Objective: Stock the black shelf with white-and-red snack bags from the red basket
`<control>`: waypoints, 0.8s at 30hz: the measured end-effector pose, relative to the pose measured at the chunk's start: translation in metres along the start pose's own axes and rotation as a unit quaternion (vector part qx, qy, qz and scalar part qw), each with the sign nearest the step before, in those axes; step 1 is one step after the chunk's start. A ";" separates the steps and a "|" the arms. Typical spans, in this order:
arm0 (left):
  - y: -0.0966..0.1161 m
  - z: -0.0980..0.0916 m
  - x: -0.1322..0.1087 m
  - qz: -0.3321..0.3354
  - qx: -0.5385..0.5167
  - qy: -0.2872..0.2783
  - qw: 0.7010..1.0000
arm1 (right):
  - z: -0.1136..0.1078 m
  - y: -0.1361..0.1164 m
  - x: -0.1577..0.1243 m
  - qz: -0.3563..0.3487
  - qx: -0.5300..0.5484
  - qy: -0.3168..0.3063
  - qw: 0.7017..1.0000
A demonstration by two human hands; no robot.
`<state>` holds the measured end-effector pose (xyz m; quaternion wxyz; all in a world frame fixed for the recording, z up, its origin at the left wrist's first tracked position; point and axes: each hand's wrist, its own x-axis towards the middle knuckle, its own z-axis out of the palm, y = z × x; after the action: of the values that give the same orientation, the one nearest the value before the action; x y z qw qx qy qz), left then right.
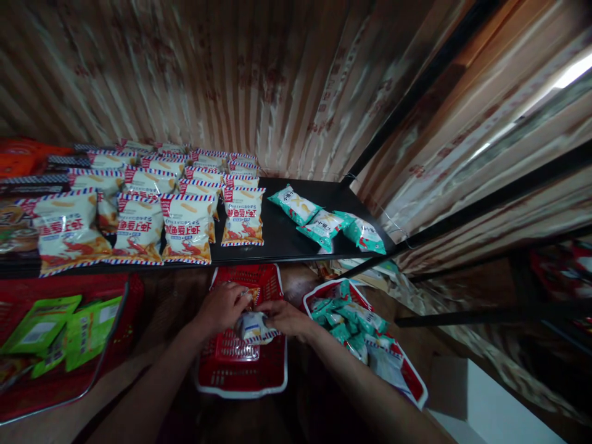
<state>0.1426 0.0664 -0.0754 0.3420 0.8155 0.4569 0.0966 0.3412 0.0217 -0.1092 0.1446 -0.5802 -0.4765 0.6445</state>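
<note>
Both my hands are down inside a red plastic basket with a white rim, below the shelf edge. My right hand grips a white snack bag with a red-and-blue striped end. My left hand is closed, its fingers curled at the upper left of the bags; its fingertips are partly hidden. Beyond the fingers, an orange part of a snack bag shows. Similar white-and-orange snack bags stand in rows on the black shelf above.
Green-and-white snack bags lie on the shelf's right side. A second basket at right holds more of them. Bright green packets fill a red basket at left. Black metal bars slant across the right, above a white box.
</note>
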 end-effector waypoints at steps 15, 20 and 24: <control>0.003 -0.010 -0.035 -0.045 -0.085 -0.010 0.995 | -0.016 -0.031 -0.048 0.050 0.242 0.065 0.967; 0.000 -0.011 -0.033 -0.122 -0.219 0.024 0.968 | -0.017 -0.019 -0.047 0.046 0.302 0.055 0.951; 0.002 -0.009 -0.026 -0.142 -0.343 0.035 0.928 | -0.011 -0.013 -0.045 0.037 0.310 0.042 0.949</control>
<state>0.1246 0.0490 -0.0633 0.5944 0.5716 0.5184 0.2264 0.3595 0.0001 -0.0705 0.3137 -0.5503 -0.2249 0.7404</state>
